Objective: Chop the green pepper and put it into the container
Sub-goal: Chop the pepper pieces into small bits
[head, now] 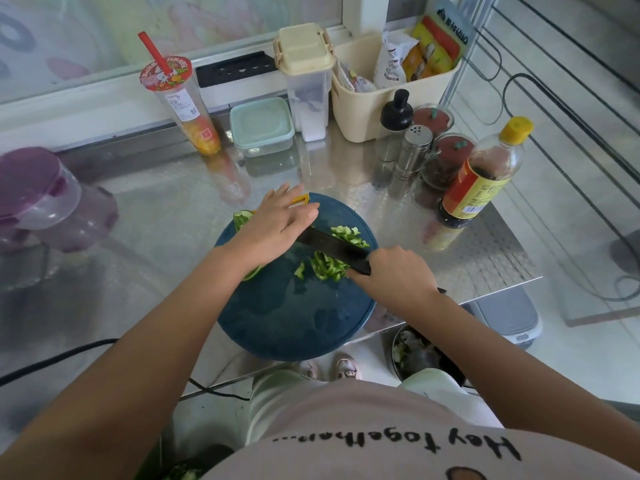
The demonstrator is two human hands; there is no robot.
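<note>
Grasping one black knife [332, 244] in right grip [398, 275]; left grip [277, 220] flat and released, pressing its blade. Two heaps of chopped green pepper [329, 266] on one round blue board [294, 320]; one lidded container [262, 126] well apart.

One view only, from a camera worn on the person's head, facing forward and steeply down. The round blue cutting board [294, 317] sits near the middle of the picture. The lens is wide, and straight edges far from the board bow outward. The camera is close: both forearms run in from the bottom corners to the left hand [277, 221] and right hand [398, 273] over the board, and the person's shirt [346, 427] fills the frame below it. Beyond the board the view crosses the steel bench [166, 202] to the window sill [86, 109] at the back. Right of the board it takes in the bench's edge and the floor [588, 358] – just under the board's near rim, feet [346, 368] show.
</note>
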